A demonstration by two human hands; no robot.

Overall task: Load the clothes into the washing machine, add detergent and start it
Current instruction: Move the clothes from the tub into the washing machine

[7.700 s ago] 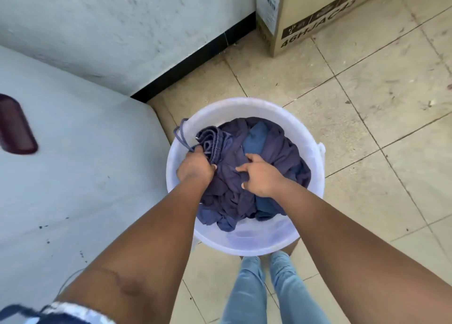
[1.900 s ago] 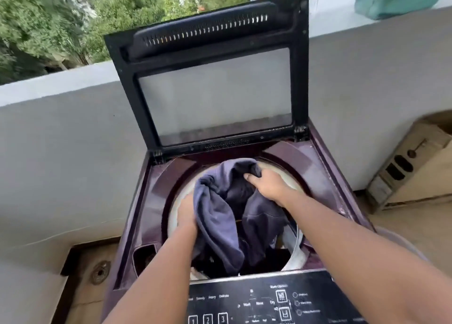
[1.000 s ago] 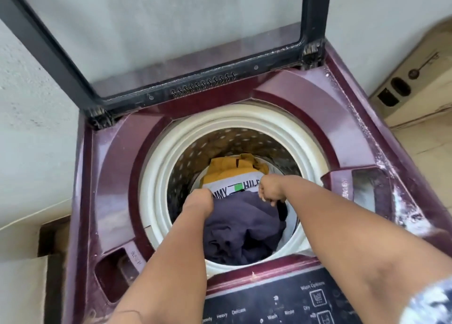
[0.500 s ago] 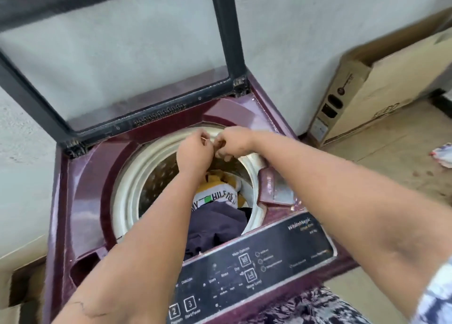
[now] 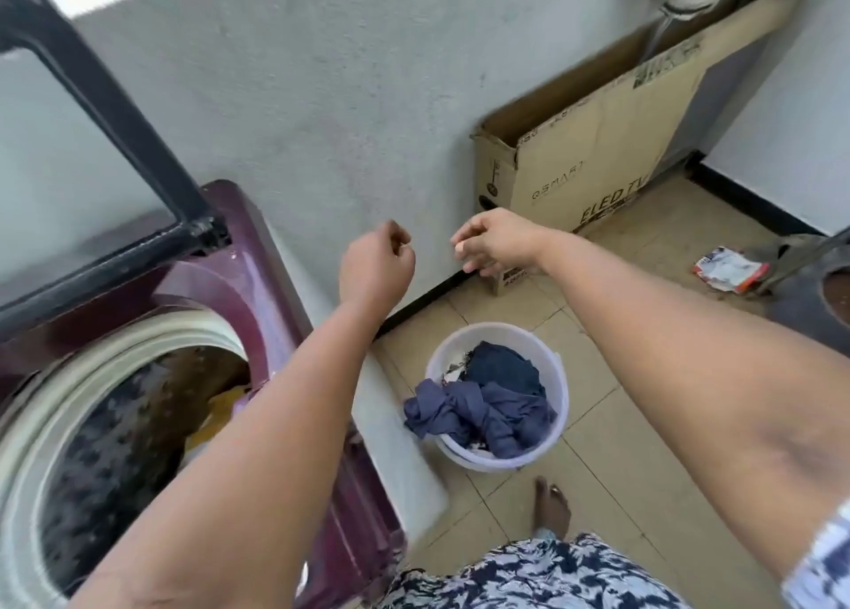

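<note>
While both hands hover empty, left hand [image 5: 376, 263] curled, right hand [image 5: 494, 242] loosely curled: soft, light clothes [image 5: 483, 406] in bucket [image 5: 559, 406], lower centre; best bunched from top.

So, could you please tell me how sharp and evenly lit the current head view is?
Head view: motion blur smears the washing machine drum rim and cardboard box lettering; left hand and right hand are soft-edged; the bucket of clothes reads fairly clearly; daylight is soft and even, overexposed at the top-left; wide-angle distortion stretches the forearms.
</note>
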